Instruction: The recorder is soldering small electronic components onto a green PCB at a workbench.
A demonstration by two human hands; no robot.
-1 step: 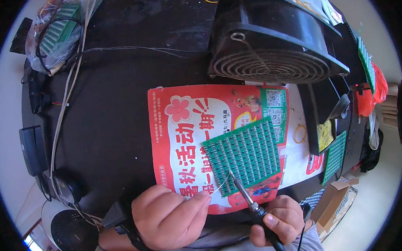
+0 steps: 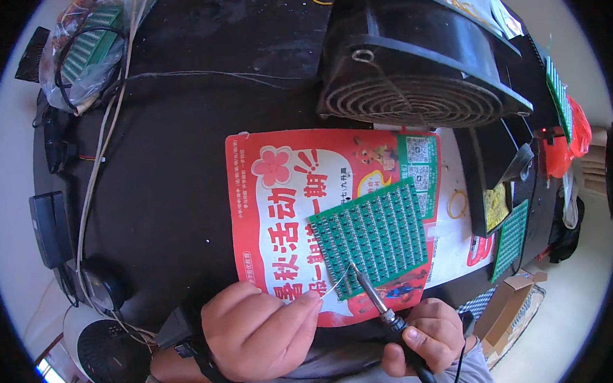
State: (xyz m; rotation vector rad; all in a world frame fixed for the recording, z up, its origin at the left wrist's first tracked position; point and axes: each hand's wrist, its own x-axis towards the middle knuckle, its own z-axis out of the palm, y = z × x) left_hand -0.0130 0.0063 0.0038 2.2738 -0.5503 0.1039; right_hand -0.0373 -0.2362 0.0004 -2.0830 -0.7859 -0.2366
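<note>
A green circuit board [image 2: 380, 236] with rows of small parts lies tilted on a red and white printed sheet [image 2: 252, 194]. My right hand [image 2: 429, 337] grips a soldering iron [image 2: 380, 300] by its dark handle, and the metal tip is at the board's lower left part. Between the thumb and fingers of my left hand [image 2: 261, 330] is pinched a thin solder wire [image 2: 335, 285], its far end at the board close to the iron's tip. Whether tip and wire touch is too small to tell.
A large black fan [image 2: 418, 84] stands behind the board. Right of it are a holder with a yellow sponge [image 2: 497, 207], another green board [image 2: 510, 241] and an open cardboard box [image 2: 507, 313]. Cables [image 2: 91, 194] run down the left side, near a plastic bag [image 2: 85, 57] holding boards.
</note>
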